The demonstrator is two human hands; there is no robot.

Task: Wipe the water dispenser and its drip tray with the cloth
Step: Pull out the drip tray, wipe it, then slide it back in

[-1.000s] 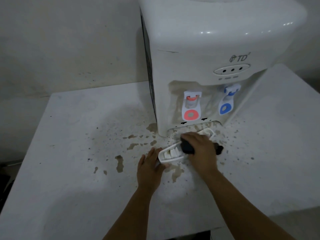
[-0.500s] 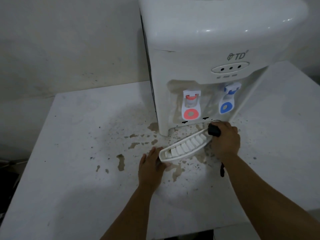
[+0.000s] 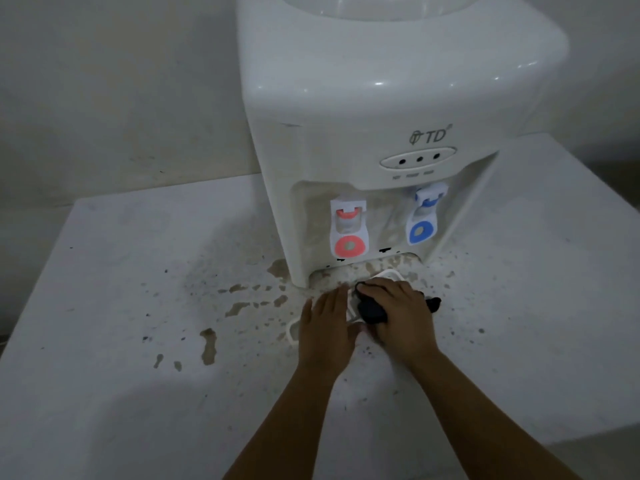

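Drip tray (image 3: 349,308): I see it pulled out from the foot of the water dispenser (image 3: 363,133), lying slantwise on the surface near its middle, mostly hidden under my hands
Left hand (image 3: 323,329): fingers straight and together, laid flat over the tray's near end to pin it
Right hand (image 3: 401,313): curled round the dark cloth (image 3: 372,310), pressing it onto the tray's slats
Step in hand: scrubbing the tray; I judge it best to keep the left hand bearing down so the tray cannot skate on the stained surface (image 3: 138,306), and to run the cloth along the slats end to end
Since earlier: half a second ago the cloth was at the tray's far end by the dispenser; now it is over the middle, and my left hand has slid up onto the tray
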